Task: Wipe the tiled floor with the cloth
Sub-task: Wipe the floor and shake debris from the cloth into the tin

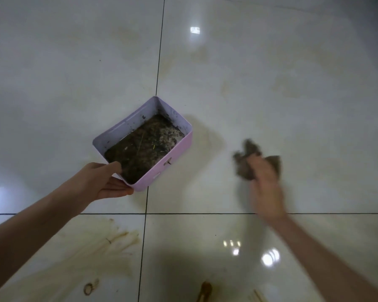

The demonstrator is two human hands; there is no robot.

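Note:
A dirty brown cloth [247, 158] is bunched in my right hand [265, 182], which holds it over the white tiled floor [271, 83] at the centre right; hand and cloth are blurred by motion. My left hand [103, 182] grips the near corner of a pink tin box [172, 158], thumb over its rim and fingers underneath. The box holds dark muddy water with debris and sits left of centre on a tile seam.
Brown smear stains [100, 247] and a ring mark [90, 288] soil the tile at the lower left. Faint yellowish marks spread over the far tiles. A brown object [205, 290] pokes in at the bottom edge. Dark grout lines cross near the middle.

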